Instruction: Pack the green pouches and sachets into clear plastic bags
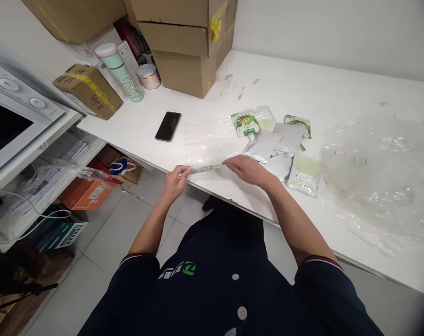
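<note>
A strip of clear plastic wrap [208, 144], which may be bubble wrap, lies at the front edge of the table. Its near end is folded around something flat with green print, seen edge-on. My left hand [176, 183] is closed in a pinch on the left end of that folded edge. At the other end, my right hand [246, 169] grips the fold, its fingers held together and the thumb hidden. Just beyond my right hand lie several pouches, among them a green printed pouch [246, 125], a silver pouch [264, 145] and a pale green pouch [304, 176].
A phone [168, 126] rests left of the wrap. Large crumpled clear plastic [383, 182] covers the right side of the white table [337, 88]. Cardboard boxes [184, 70], a mint flask [122, 77] and a tin [149, 77] stand behind. A microwave [16, 107] is at left.
</note>
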`<act>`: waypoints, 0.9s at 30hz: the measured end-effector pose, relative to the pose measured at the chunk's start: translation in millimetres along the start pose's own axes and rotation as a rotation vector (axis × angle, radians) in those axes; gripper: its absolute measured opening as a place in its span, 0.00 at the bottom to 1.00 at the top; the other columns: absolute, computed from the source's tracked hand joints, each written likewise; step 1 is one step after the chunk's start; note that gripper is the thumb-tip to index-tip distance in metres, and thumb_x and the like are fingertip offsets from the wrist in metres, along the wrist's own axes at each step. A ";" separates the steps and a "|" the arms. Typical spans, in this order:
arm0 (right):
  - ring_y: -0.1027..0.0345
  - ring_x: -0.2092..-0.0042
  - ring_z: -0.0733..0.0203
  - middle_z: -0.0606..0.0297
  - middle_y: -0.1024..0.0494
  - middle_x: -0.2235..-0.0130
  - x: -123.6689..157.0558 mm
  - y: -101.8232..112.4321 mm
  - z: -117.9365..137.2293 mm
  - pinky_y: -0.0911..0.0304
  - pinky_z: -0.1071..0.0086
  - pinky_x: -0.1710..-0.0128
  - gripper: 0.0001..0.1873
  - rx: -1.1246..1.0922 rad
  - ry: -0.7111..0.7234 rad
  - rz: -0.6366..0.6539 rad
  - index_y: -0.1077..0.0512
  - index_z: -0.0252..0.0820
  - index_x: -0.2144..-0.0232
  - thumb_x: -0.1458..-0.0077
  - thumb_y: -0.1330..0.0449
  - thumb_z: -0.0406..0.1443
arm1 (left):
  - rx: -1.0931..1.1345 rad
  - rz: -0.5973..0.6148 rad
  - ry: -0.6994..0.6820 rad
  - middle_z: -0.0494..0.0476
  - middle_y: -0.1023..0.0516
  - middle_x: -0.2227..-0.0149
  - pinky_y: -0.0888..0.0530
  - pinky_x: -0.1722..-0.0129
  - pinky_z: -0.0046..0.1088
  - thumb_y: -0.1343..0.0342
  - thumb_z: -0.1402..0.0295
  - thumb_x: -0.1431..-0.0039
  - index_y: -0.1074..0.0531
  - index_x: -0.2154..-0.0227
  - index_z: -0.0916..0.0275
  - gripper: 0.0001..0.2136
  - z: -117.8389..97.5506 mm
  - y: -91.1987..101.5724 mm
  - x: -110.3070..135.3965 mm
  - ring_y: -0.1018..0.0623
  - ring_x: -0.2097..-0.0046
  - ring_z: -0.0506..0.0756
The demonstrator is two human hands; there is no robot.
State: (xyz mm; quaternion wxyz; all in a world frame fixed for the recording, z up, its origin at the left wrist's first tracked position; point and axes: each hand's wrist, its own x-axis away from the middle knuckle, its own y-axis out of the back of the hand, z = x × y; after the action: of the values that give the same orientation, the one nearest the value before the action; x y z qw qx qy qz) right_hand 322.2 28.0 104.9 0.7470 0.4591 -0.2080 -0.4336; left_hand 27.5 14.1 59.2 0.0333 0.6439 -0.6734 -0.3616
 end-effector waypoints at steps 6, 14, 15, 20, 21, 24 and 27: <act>0.31 0.62 0.56 0.57 0.22 0.63 -68.4 13.6 -19.0 0.40 0.66 0.63 0.19 -0.046 -0.271 0.040 0.26 0.38 0.60 0.35 0.56 0.39 | -0.078 -0.051 0.237 0.50 0.27 0.74 0.32 0.67 0.25 0.51 0.60 0.36 0.27 0.63 0.61 0.12 28.3 -20.1 -73.2 0.28 0.70 0.51; 0.43 0.40 0.45 0.50 0.32 0.41 -67.3 -20.2 -19.1 0.46 0.52 0.45 0.22 0.314 -0.077 -0.158 0.32 0.37 0.44 0.37 0.49 0.40 | -0.626 0.139 0.314 0.67 0.25 0.58 0.31 0.55 0.41 0.53 0.68 0.38 0.29 0.50 0.62 0.15 29.8 -37.3 -113.2 0.26 0.53 0.64; 0.45 0.38 0.45 0.52 0.33 0.39 -60.8 -26.6 -19.1 0.47 0.52 0.43 0.24 0.301 -0.017 -0.110 0.33 0.39 0.43 0.38 0.48 0.41 | -0.650 0.103 0.252 0.69 0.26 0.55 0.31 0.53 0.43 0.54 0.69 0.37 0.30 0.49 0.63 0.16 26.8 -35.6 -107.7 0.28 0.51 0.65; 0.54 0.33 0.48 0.59 0.44 0.32 -51.2 -45.4 -25.2 0.52 0.50 0.37 0.36 0.219 -0.004 0.081 0.45 0.45 0.34 0.45 0.45 0.34 | -0.508 0.298 -0.178 0.63 0.33 0.43 0.37 0.40 0.43 0.54 0.75 0.44 0.33 0.45 0.61 0.23 15.7 -22.6 -63.9 0.35 0.40 0.61; 0.55 0.32 0.48 0.60 0.46 0.32 -54.2 -45.9 -26.1 0.53 0.49 0.37 0.39 0.213 -0.014 0.105 0.46 0.45 0.34 0.47 0.45 0.32 | -0.520 0.371 -0.215 0.64 0.36 0.40 0.39 0.38 0.44 0.52 0.76 0.47 0.36 0.42 0.61 0.27 14.4 -21.2 -56.9 0.38 0.37 0.62; 0.57 0.31 0.47 0.60 0.48 0.31 -65.6 -44.5 -26.0 0.56 0.46 0.36 0.44 0.234 -0.028 0.141 0.48 0.47 0.33 0.52 0.45 0.26 | -0.622 0.480 -0.194 0.69 0.44 0.35 0.42 0.37 0.49 0.50 0.77 0.51 0.43 0.37 0.65 0.34 13.0 -21.6 -49.4 0.44 0.34 0.67; 0.58 0.31 0.46 0.60 0.49 0.31 -71.7 -44.1 -26.1 0.57 0.44 0.36 0.45 0.232 -0.048 0.133 0.50 0.46 0.32 0.52 0.47 0.26 | -0.672 0.516 -0.141 0.71 0.45 0.35 0.40 0.38 0.49 0.50 0.78 0.51 0.46 0.35 0.65 0.36 14.1 -24.5 -57.3 0.44 0.34 0.68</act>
State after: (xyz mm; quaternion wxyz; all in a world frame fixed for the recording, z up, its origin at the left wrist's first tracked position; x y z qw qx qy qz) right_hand 282.0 92.4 60.2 0.7107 0.5171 -0.3046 -0.3670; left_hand 50.6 73.7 59.9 0.2845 0.3815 -0.6579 -0.5837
